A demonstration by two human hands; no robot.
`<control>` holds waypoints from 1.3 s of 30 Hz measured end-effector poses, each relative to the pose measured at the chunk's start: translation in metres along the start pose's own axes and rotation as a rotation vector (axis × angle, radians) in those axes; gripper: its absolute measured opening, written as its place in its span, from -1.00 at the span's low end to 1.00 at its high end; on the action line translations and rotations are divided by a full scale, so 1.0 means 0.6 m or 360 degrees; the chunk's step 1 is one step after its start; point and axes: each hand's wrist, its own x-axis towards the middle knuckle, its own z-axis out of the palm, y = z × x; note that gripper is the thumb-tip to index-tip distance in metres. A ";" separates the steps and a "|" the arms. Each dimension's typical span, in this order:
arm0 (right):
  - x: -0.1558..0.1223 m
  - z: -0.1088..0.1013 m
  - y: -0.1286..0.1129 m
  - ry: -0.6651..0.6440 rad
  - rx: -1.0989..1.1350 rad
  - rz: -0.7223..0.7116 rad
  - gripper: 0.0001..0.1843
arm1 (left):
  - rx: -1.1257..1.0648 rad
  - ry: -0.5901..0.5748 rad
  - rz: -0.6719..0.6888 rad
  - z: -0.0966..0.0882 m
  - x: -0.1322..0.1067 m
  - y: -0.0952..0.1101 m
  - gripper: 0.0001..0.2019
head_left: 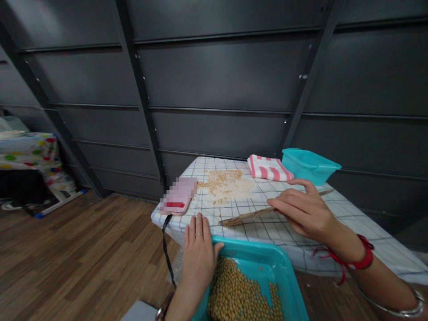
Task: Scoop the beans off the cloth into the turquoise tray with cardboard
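My left hand (pixel 198 249) lies flat on the near left rim of a teal tray (pixel 264 261) that holds a heap of yellow beans (pixel 239 296); its fingers are stretched out toward the table. My right hand (pixel 302 209) hovers over the checked tablecloth (pixel 294 232), fingers spread, its fingertips touching a long wooden fork-like stick (pixel 249 216) that lies across the table. A red string bracelet is on my right wrist.
A pile of pale grain (pixel 224 183) is spread at the table's far side. A pink and white striped cloth (pixel 269 168) and a small teal box (pixel 309 165) sit at the back right. A pink phone (pixel 179 196) lies at the left edge, with a black strap hanging. Dark metal wall behind, wooden floor left.
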 end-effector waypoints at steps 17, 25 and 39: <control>0.007 -0.011 -0.023 -0.0059 0.0040 -0.0012 -0.73 | 0.0032 -0.0046 0.0012 -0.005 0.001 -0.002 -0.38; 0.008 -0.026 -0.040 -0.0102 0.0055 0.0020 -0.72 | 0.0000 -0.0028 -0.0003 -0.001 -0.001 -0.002 -0.39; -0.009 -0.068 -0.060 -0.0206 0.0161 0.0153 -0.75 | 0.0022 0.0008 -0.0042 0.008 -0.004 0.003 -0.45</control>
